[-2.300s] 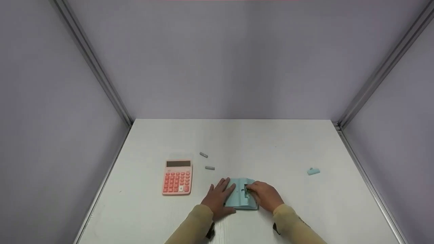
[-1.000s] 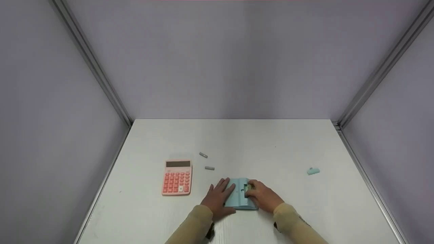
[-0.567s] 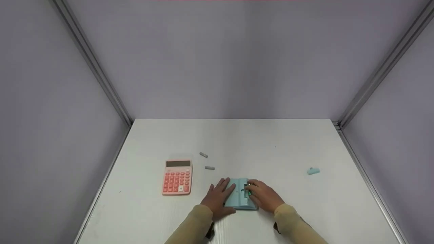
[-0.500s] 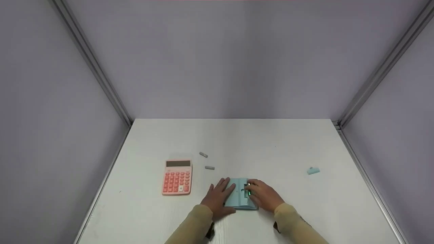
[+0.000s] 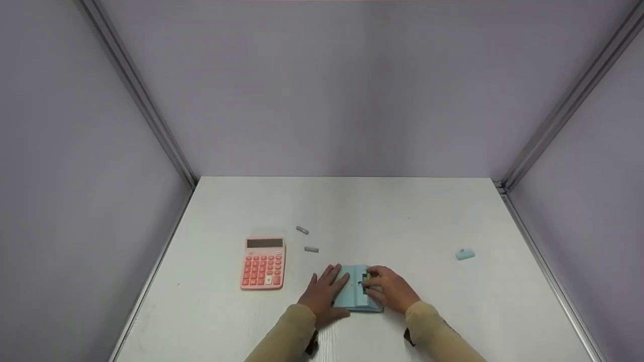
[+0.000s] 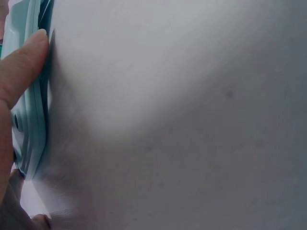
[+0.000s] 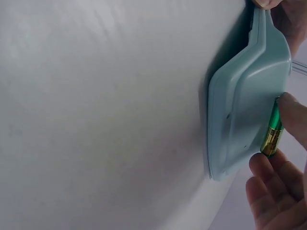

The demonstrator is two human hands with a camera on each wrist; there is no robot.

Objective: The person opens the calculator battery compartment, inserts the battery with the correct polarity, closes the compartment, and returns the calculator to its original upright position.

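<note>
Head view first: a white table fills most of what I see from where I stand. Near its front edge lies a pale blue case, flat, with a dark opening in its raised strip. I judge it a light, stiff plastic shell, smooth enough to skate on the tabletop unless pinned by its flat half. That is just where the left hand rests, fingers straight and spread, pressing rather than gripping; the left wrist view shows its thumb along the case's rim. A pink calculator lies to the left, untouched.

The right hand is over the opening and pinches a green-and-gold battery between its digits, one at the top end and others at the bottom. Whether the battery sits in the opening or just above it, I cannot tell. It looks small, hard and slick, likely to roll or twist out; both ends, or the middle of its barrel, seem the best hold. Well off to the right lies a small blue piece, probably thin and brittle, best lifted by its edges. Two grey cylinders lie beyond the left hand, likely rollers too.
</note>
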